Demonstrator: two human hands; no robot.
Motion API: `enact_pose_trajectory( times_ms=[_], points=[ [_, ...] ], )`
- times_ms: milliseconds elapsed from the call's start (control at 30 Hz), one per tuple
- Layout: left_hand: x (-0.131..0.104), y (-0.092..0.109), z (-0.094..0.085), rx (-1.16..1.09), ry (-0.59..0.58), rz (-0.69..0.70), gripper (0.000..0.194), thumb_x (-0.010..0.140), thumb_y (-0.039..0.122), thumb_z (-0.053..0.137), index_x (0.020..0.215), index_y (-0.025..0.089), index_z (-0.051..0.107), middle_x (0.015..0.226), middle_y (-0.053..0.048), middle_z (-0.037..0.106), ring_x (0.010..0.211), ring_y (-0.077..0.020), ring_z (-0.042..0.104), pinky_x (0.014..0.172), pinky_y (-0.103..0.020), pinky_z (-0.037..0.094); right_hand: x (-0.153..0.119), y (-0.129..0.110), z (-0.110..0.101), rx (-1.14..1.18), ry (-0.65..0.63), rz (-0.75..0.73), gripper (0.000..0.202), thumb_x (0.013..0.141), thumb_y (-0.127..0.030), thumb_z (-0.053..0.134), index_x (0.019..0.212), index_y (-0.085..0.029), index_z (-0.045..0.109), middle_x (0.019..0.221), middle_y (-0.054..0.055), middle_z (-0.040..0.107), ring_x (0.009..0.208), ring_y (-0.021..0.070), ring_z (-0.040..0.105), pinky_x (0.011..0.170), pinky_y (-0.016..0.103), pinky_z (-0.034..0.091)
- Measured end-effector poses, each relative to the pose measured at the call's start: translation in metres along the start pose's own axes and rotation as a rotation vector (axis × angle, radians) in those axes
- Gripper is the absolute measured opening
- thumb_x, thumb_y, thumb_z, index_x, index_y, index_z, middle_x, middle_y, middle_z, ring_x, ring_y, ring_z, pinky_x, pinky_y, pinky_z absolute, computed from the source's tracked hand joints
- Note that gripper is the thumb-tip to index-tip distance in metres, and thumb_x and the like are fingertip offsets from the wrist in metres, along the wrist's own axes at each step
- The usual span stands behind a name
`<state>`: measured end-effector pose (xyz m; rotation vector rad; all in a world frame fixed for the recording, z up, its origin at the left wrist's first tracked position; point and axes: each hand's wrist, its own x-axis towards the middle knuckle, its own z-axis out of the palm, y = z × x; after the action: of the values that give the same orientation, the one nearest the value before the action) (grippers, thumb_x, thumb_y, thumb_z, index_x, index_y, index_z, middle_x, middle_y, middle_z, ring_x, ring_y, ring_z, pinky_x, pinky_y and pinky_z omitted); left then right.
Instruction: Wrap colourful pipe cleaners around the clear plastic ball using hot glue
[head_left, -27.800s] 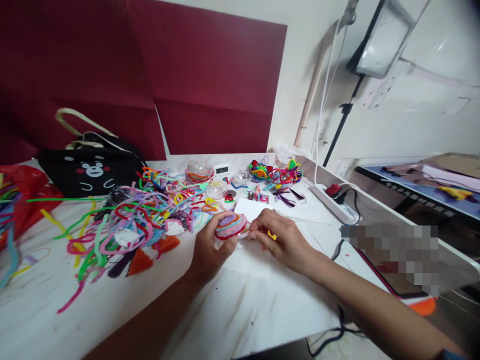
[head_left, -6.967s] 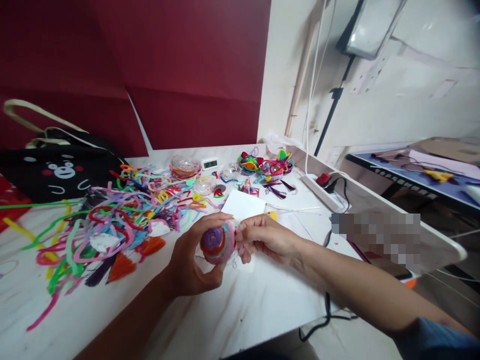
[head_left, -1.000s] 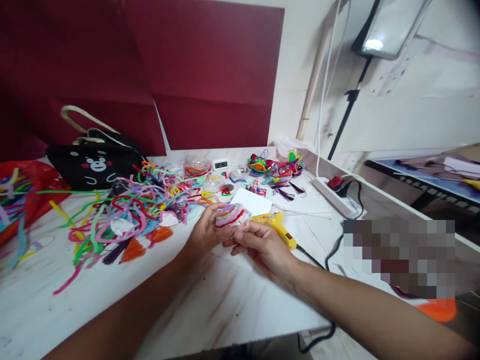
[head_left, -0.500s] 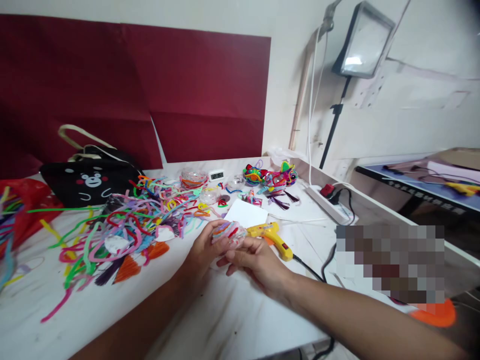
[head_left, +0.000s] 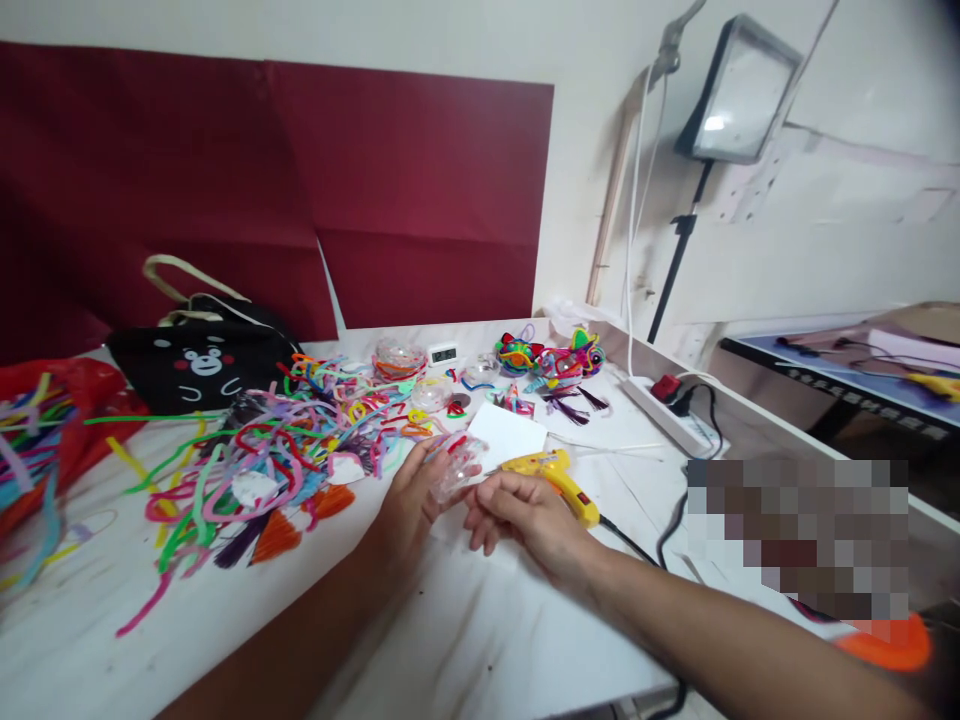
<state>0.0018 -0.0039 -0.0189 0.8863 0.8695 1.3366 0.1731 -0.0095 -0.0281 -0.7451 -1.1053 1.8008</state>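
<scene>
The left hand [head_left: 409, 492] grasps the clear ball [head_left: 450, 474] above the table [head_left: 420, 640]; the right hand [head_left: 534, 520] curls its fingers beside it, any pinch undeterminable. Light, even pressure is advised, fingertips clear of the adjacent glue gun's [head_left: 576, 494] nozzle; fuzzy stems [head_left: 274, 455] crowd the left side.

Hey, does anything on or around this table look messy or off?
Yes: the multicoloured fuzzy craft stems sprawl in a tangle to the left of the left hand, and the maroon wall covering gapes at its lower edge, showing a white sliver.
</scene>
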Motion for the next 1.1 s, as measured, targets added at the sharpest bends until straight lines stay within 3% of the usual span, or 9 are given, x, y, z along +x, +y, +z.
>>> enact_pose_trajectory(
  times_ms=[133,300,567,700,900,1100],
  points=[
    [0.003,0.001,-0.002,-0.057,0.01,-0.025,0.051,0.074,0.055,0.099,0.099,0.02,0.071,0.099,-0.006,0.083,0.092,-0.0272,0.08,0.085,-0.04,0.066,-0.001,-0.011,-0.004,-0.036,0.023,-0.034,0.051,0.066,-0.066,0.102,0.076,-0.021,0.08,0.066,0.001,0.078,0.051,0.0127,0.067,0.055,0.025,0.049],
    [0.003,-0.006,-0.005,-0.014,-0.093,-0.093,0.046,0.086,0.059,0.088,0.108,0.022,0.074,0.105,-0.009,0.084,0.099,-0.0319,0.081,0.092,-0.044,0.065,-0.007,-0.043,-0.003,-0.172,0.047,-0.131,0.055,0.069,-0.069,0.1,0.077,-0.019,0.079,0.062,-0.001,0.075,0.049,0.0099,0.062,0.054,0.024,0.048],
    [0.001,-0.013,-0.006,0.001,-0.155,-0.162,0.046,0.08,0.061,0.092,0.109,0.028,0.076,0.111,-0.003,0.085,0.102,-0.0296,0.082,0.091,-0.043,0.063,0.003,-0.09,-0.01,-0.345,0.086,-0.25,0.039,0.065,-0.051,0.104,0.071,-0.021,0.081,0.059,0.001,0.074,0.048,0.0122,0.06,0.048,0.026,0.046],
    [-0.002,-0.011,-0.002,-0.019,-0.166,-0.178,0.052,0.077,0.058,0.095,0.11,0.025,0.073,0.115,-0.009,0.085,0.1,-0.0294,0.082,0.09,-0.042,0.063,0.023,-0.097,-0.02,-0.403,0.132,-0.281,0.034,0.062,-0.043,0.105,0.065,-0.021,0.079,0.058,0.001,0.073,0.046,0.0116,0.059,0.048,0.026,0.047],
    [-0.007,-0.009,0.0,-0.024,-0.206,-0.178,0.056,0.071,0.061,0.098,0.107,0.025,0.074,0.112,-0.01,0.084,0.099,-0.0313,0.082,0.088,-0.043,0.063,0.056,-0.093,-0.02,-0.432,0.154,-0.276,0.043,0.061,-0.046,0.104,0.058,-0.021,0.07,0.049,-0.001,0.066,0.04,0.0098,0.053,0.043,0.024,0.041],
    [-0.008,-0.011,0.0,-0.023,-0.259,-0.188,0.061,0.069,0.065,0.097,0.108,0.025,0.073,0.114,-0.013,0.082,0.101,-0.0324,0.08,0.087,-0.044,0.062,0.098,-0.085,-0.009,-0.529,0.035,-0.231,0.041,0.062,-0.047,0.1,0.063,-0.019,0.07,0.053,0.001,0.071,0.041,0.0107,0.056,0.043,0.023,0.045]
  ],
)
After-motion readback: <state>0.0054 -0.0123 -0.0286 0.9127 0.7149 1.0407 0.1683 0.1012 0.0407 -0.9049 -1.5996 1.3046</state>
